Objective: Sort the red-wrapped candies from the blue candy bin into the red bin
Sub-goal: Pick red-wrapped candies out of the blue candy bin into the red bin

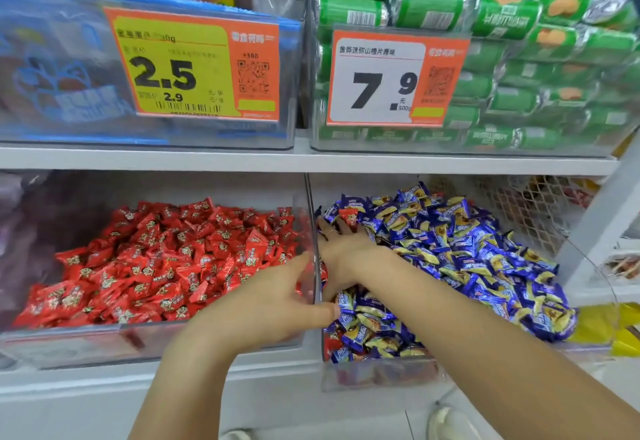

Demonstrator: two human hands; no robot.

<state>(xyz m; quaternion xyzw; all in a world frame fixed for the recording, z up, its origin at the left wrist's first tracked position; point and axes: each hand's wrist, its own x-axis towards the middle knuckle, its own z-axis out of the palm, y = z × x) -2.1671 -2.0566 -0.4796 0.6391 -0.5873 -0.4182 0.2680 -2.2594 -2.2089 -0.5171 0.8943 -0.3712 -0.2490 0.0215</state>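
The red bin [207, 330] on the lower shelf is heaped with red-wrapped candies [166, 259]. Right of it, the blue candy bin [381, 380] holds blue and yellow wrapped candies [467, 252]. One red-wrapped candy [349, 215] lies on the blue pile near the bin's back left corner. My right hand [341, 244] lies flat in that corner, straight fingers spread, fingertips at this red candy. My left hand [277, 301] is at the clear wall [313, 218] between the bins, thumb up on the red side and a straight finger reaching across. Another red wrapper [331, 340] shows low at the blue bin's front left.
The white shelf board [311, 160] runs just above both bins. On it stand a clear bin with blue packets and a yellow 2.5 price tag [180, 65], and a bin of green rolls with a 7.9 tag [381, 79]. A white upright post [599, 231] stands at right.
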